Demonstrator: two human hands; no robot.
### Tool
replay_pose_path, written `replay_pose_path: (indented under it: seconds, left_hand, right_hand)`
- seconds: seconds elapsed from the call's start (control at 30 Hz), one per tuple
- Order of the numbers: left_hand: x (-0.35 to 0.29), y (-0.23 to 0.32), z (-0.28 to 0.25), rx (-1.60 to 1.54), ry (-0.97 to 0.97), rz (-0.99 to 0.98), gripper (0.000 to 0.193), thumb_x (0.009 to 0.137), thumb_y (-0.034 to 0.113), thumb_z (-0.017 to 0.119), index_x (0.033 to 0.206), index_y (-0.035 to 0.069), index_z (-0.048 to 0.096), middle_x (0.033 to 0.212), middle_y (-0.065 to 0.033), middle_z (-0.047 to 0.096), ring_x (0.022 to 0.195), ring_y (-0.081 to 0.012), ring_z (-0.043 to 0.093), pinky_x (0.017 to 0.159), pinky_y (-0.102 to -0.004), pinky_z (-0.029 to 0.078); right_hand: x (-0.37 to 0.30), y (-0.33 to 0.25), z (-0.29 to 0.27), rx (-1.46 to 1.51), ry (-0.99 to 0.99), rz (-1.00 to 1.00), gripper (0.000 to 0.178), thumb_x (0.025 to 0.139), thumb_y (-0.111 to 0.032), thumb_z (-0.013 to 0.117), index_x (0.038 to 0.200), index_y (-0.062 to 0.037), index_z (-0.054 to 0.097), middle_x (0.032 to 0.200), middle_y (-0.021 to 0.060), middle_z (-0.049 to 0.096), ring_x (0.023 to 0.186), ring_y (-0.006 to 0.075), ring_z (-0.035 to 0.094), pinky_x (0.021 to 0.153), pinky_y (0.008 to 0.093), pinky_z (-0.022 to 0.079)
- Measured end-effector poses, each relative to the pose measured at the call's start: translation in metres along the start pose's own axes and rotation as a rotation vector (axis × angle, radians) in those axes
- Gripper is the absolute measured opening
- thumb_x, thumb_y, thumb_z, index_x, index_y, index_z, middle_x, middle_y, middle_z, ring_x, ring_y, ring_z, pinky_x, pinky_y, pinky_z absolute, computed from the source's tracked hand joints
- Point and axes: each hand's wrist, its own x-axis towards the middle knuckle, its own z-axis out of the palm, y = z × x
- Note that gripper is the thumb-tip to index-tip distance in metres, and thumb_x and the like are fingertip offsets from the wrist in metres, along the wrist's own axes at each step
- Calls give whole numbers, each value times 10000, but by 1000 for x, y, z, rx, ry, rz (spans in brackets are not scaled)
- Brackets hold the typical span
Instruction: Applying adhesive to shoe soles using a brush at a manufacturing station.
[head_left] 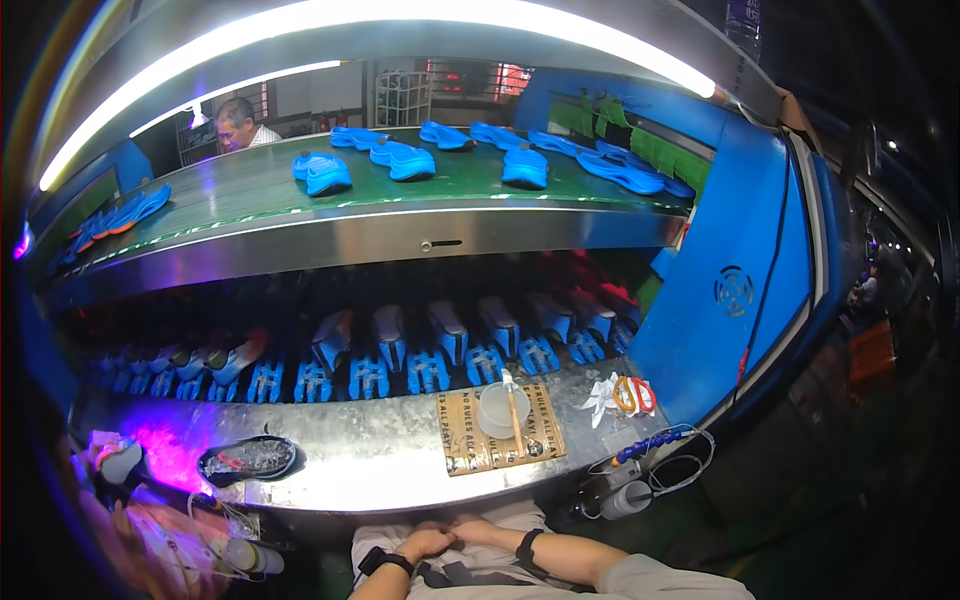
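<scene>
My left hand [430,541] and my right hand [472,529] rest together on my lap, below the front edge of the steel bench [370,465]. Their fingers curl inward and are mostly hidden, so no held thing shows. Nearest on the bench is a piece of brown cardboard [468,459]. On it stands a whitish cup [494,412], with a brush [513,405] leaning across it. A dark shoe upper [235,463] lies on its side or upside down at the bench's left, its shiny underside showing.
Blue shoe soles [403,160] lie on the green upper belt [235,195]. Below, shoe uppers [448,330] and blue soles [368,377] stand in rows. Tape rolls [624,394] lie by white tissue [602,398]. A co-worker's arm [125,535] is at left; another person [240,128] stands behind.
</scene>
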Motion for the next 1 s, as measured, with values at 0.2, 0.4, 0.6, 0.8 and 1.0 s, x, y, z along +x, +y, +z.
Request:
replay_pose_path:
  seconds: [0.2, 0.4, 0.6, 0.8, 1.0]
  left_hand:
    - [18, -27, 14, 77, -67, 5, 523, 863, 490, 534, 1194, 124, 708, 1224, -223, 663, 1191, -394, 601, 1044, -393, 456]
    - [38, -58, 30, 269, -125, 213, 528, 888, 502, 503, 1150, 95, 714, 1237, -234, 650, 1180, -399, 603, 1036, -402, 456]
    - [24, -38, 15, 652, -196, 444, 331, 918, 340, 565, 1115, 133, 733, 1141, -204, 694, 1082, -349, 665, 959, -386, 517]
    - [8, -11, 8, 78, -24, -65, 503, 843, 521, 586, 1183, 179, 729, 1263, -142, 666, 1175, -351, 621, 1033, -369, 470]
    - [4, -9, 5, 61, -35, -69, 504, 870, 505, 541, 1178, 152, 728, 1254, -202, 655, 1205, -375, 596, 1063, -383, 440]
  right_hand:
    - [-7, -9, -4, 44, -5, 14, 428, 800, -385, 639, 965, 2, 715, 892, 205, 712, 800, 299, 677, 718, 407, 501]
    - [-13, -16, -8, 12, -35, 11, 440, 815, -398, 640, 1021, -16, 714, 922, 198, 722, 823, 298, 688, 743, 400, 507]
    - [-10, -17, -4, 10, -28, 21, 441, 858, -426, 612, 1003, -22, 711, 884, 185, 716, 792, 294, 676, 724, 402, 501]
    - [-4, -6, 4, 41, 24, 1, 436, 887, -439, 580, 951, -26, 707, 835, 176, 703, 742, 278, 654, 685, 402, 488]
    - [0, -2, 6, -3, 8, -32, 436, 873, -442, 592, 929, -28, 716, 823, 180, 702, 732, 281, 660, 674, 408, 486]
